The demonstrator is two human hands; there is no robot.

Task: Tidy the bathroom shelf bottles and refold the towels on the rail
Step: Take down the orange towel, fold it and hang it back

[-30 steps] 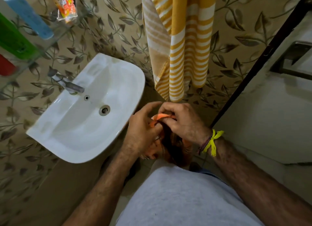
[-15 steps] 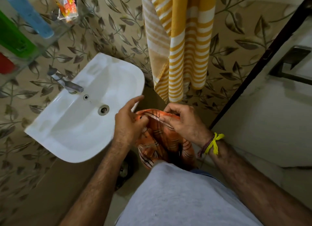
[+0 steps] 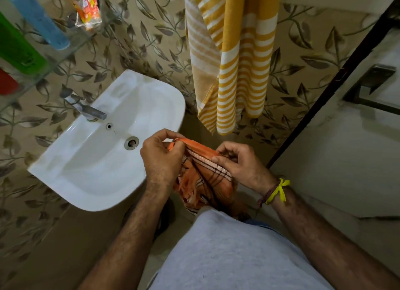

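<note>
**Both hands pinch the hem of an orange checked towel**

The fingers (image 3: pixel 173 141) of the left hand (image 3: pixel 160 160) are curled together and pinch one end of the orange towel (image 3: pixel 201 179) along its folded top edge; the thumb and fingers of the right hand (image 3: pixel 240 166) pinch the same edge further along, so the hem runs taut between the two grips. The cloth is thin woven cotton, orange with dark check lines and a pale striped band near the hem, and the rest hangs crumpled below the hands in front of the person's grey shirt (image 3: pixel 233 253). A yellow thread band (image 3: pixel 279 190) is tied round the right wrist.

Just left of the hands sits a glossy white ceramic basin (image 3: pixel 82 160), rounded at the front, with a metal drain and a steel tap (image 3: pixel 91 110) at its back edge. Beyond the hands a second towel, the yellow striped towel (image 3: pixel 236 58), thick and soft with white bands, hangs down the leaf-patterned wall tiles (image 3: pixel 140 41); its top lies out of view.

Farthest, upper left, a clear glass shelf (image 3: pixel 71 45) carries a blue bottle (image 3: pixel 36 15), a green bottle (image 3: pixel 17 47), a red thing cut off by the edge, and a small orange-and-white packet (image 3: pixel 88 10).
</note>
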